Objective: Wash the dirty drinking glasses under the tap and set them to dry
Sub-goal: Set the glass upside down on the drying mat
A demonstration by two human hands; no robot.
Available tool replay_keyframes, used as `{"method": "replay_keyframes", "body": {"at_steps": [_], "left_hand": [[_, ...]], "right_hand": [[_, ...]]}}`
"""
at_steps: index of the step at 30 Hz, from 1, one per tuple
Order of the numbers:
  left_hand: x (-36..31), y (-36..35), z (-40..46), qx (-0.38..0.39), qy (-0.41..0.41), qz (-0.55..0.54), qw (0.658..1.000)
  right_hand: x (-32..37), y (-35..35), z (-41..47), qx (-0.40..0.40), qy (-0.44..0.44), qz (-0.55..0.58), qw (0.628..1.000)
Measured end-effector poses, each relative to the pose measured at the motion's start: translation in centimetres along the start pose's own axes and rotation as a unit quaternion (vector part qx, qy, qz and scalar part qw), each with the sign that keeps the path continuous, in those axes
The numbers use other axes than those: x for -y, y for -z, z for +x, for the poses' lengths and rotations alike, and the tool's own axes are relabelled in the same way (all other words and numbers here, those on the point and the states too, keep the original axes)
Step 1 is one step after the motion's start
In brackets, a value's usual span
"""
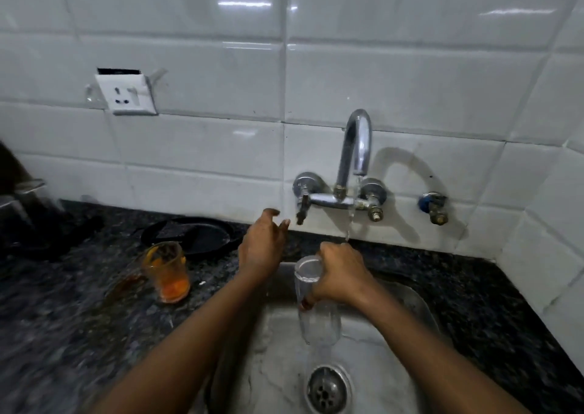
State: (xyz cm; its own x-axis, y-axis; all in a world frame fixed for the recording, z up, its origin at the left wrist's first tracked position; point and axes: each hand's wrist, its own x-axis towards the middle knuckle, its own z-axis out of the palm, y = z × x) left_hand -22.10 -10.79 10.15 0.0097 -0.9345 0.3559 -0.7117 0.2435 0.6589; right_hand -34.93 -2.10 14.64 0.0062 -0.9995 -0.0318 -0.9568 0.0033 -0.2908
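Note:
My right hand (pixel 339 274) grips a clear drinking glass (pixel 317 312) over the steel sink (pixel 407 300). The glass is tilted, one end up by my fingers. A thin stream of water runs from the chrome tap (pixel 355 148) onto my right hand. My left hand (pixel 262 246) hovers with fingers spread just left of the tap's left handle (pixel 301 206), holding nothing and not touching it. A second glass (pixel 167 271) with orange residue stands upright on the dark counter to the left of the sink.
A black pan (pixel 189 235) lies on the granite counter (pixel 63 319) behind the dirty glass. A brown spill sits beside that glass. A metal vessel (pixel 22 205) stands at far left. The sink drain (pixel 325 388) is below. A wall socket (pixel 126 94) sits on the tiles.

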Motion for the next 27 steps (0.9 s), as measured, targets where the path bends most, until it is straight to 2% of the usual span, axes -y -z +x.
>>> {"method": "replay_keyframes", "body": {"at_steps": [3,7,11,14,19,22,27], "left_hand": [[4.4,5.1,-3.1,-0.044,0.012,-0.042,0.998],[11.7,13.2,-6.2,-0.11,0.08,-0.061,0.989],[20.6,20.6,-7.7,-0.151,0.18,-0.022,0.972],[28.1,24.5,-7.6,-0.154,0.242,0.023,0.958],[39.3,27.8,-6.6,-0.145,0.297,0.111,0.937],[42.2,27.7,-5.1,-0.137,0.29,0.166,0.933],[44.3,26.0,-3.7,-0.079,0.233,0.19,0.95]], "right_hand": [[3.4,1.3,-0.9,-0.035,0.06,-0.009,0.998],[9.8,3.1,-1.8,-0.101,0.139,0.019,0.985],[17.3,3.5,-0.3,-0.184,0.226,0.133,0.947],[23.9,2.3,3.0,-0.216,0.254,0.173,0.927],[34.1,-1.8,10.5,-0.206,0.266,0.182,0.924],[38.2,-5.1,14.9,-0.19,0.269,0.177,0.927],[42.6,-9.8,20.7,-0.163,0.264,0.166,0.936]]}}
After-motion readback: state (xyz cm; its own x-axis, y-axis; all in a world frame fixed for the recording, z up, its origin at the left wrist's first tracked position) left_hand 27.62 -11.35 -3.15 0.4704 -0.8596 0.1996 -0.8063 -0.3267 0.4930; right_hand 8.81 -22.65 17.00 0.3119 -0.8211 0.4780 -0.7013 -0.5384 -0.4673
